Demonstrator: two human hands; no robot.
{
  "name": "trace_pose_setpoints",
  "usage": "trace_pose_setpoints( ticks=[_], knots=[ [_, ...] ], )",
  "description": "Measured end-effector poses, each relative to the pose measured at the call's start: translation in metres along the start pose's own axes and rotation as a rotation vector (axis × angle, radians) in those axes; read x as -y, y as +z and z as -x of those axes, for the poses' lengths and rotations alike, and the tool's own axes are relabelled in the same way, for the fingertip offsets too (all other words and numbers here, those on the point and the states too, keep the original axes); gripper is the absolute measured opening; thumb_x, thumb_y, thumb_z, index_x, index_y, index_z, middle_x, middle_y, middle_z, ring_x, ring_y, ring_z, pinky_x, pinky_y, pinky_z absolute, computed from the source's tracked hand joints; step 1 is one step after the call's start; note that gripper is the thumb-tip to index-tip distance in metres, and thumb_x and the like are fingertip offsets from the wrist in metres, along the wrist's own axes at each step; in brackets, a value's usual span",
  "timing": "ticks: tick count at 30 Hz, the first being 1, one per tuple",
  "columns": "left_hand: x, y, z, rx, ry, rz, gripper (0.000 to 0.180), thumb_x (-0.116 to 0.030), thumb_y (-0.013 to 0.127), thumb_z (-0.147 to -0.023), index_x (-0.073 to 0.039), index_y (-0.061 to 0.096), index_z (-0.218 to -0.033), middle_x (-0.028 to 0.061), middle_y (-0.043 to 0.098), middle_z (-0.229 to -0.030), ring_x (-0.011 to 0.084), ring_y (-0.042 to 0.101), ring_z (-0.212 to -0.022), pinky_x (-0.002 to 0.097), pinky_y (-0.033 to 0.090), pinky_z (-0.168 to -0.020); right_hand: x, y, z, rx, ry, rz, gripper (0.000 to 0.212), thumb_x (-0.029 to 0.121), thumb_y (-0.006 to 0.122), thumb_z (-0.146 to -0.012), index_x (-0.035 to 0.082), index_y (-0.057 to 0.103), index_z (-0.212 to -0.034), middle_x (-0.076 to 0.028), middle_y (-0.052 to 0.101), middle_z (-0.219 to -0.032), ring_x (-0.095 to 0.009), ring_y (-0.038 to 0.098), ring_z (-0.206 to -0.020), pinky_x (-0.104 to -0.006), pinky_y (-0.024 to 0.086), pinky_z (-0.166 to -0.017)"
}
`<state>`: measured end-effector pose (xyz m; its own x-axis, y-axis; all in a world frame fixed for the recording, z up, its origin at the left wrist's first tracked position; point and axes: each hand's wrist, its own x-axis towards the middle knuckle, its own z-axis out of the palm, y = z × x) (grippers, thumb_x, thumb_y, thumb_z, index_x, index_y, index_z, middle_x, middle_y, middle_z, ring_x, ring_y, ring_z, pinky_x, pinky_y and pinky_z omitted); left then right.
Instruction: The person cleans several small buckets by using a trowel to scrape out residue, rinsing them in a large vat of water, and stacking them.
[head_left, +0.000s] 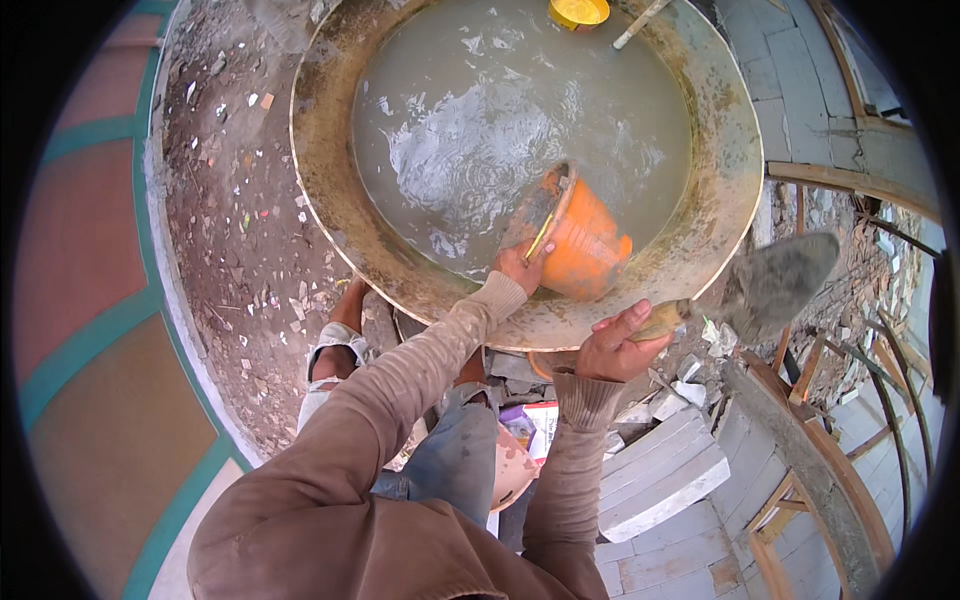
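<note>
Grey, murky water (480, 120) fills a large round basin (325, 140) in front of me. My left hand (521, 266) grips the rim of an orange bucket (588, 240), its fingers wrapped over the edge. The bucket is tilted on its side over the near part of the basin, its mouth turned up and left. In my right hand (622, 345) is the wooden handle of a trowel (780, 285), held just outside the basin's near right rim. Its wide blade is coated with grey mortar and points right. The bucket's inside is mostly hidden.
A yellow container (578, 12) floats at the basin's far side, near a pale stick (642, 22). Light blocks (665, 470) and rubble lie to my right, with wooden frames (790, 540) beyond. A pinkish bucket (512, 465) stands by my legs. Debris-strewn soil (245, 220) lies left.
</note>
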<state>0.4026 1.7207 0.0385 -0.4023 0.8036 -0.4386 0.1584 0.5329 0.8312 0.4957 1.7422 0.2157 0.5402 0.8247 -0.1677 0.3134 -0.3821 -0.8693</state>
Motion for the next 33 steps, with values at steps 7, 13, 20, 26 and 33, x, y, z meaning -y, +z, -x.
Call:
trace_pose_setpoints(
  ticks=[7, 13, 20, 26, 33],
  knots=[
    [0.014, -0.027, 0.004, 0.016, 0.112, -0.208, 0.04, -0.042, 0.063, -0.094, -0.003, 0.066, -0.088, 0.0214, 0.06, -0.064, 0.0337, 0.06, -0.056, 0.0416, 0.047, -0.055, -0.029, -0.01, 0.011, 0.179, -0.09, -0.082, 0.036, 0.033, 0.055, -0.101, -0.001, 0.052, -0.09, -0.013, 0.061, -0.069, -0.023, 0.061, -0.061, -0.0332, 0.049, -0.062],
    [-0.002, -0.054, 0.004, 0.014, 0.492, -0.305, 0.021, -0.026, 0.067, -0.089, -0.007, 0.061, -0.081, 0.0149, 0.062, -0.071, 0.0308, 0.062, -0.061, 0.045, 0.045, -0.054, -0.039, -0.037, 0.002, 0.478, 0.322, 0.072, 0.033, 0.036, 0.053, -0.102, 0.003, 0.051, -0.097, -0.004, 0.05, -0.059, -0.011, 0.047, -0.038, -0.0259, 0.034, -0.033],
    [0.003, -0.079, 0.016, 0.112, 1.045, -0.415, 0.022, -0.014, 0.069, -0.078, -0.006, 0.068, -0.099, 0.0074, 0.071, -0.099, 0.0193, 0.068, -0.093, 0.0347, 0.054, -0.08, 0.008, -0.071, -0.004, 0.12, 0.229, -0.112, 0.04, 0.043, 0.048, -0.103, 0.003, 0.052, -0.101, -0.003, 0.047, -0.058, -0.012, 0.045, -0.036, -0.0235, 0.031, -0.031],
    [-0.011, -0.096, 0.018, 0.092, 1.16, -0.36, 0.029, -0.008, 0.067, -0.076, -0.006, 0.068, -0.105, 0.0057, 0.072, -0.102, 0.0187, 0.068, -0.093, 0.035, 0.055, -0.084, 0.043, -0.073, -0.017, -0.085, -0.134, -0.322, 0.048, 0.049, 0.045, -0.102, 0.001, 0.05, -0.101, -0.006, 0.049, -0.065, -0.012, 0.046, -0.044, -0.0232, 0.032, -0.034],
    [0.007, -0.088, 0.0, 0.165, 0.919, -0.287, 0.028, -0.009, 0.066, -0.075, -0.006, 0.066, -0.103, 0.007, 0.069, -0.086, 0.0253, 0.068, -0.076, 0.0379, 0.055, -0.068, -0.036, -0.039, 0.04, 0.484, 0.529, 0.103, 0.026, 0.029, 0.054, -0.101, 0.004, 0.048, -0.101, -0.001, 0.045, -0.052, -0.011, 0.043, -0.034, -0.0267, 0.035, -0.031]
  ],
)
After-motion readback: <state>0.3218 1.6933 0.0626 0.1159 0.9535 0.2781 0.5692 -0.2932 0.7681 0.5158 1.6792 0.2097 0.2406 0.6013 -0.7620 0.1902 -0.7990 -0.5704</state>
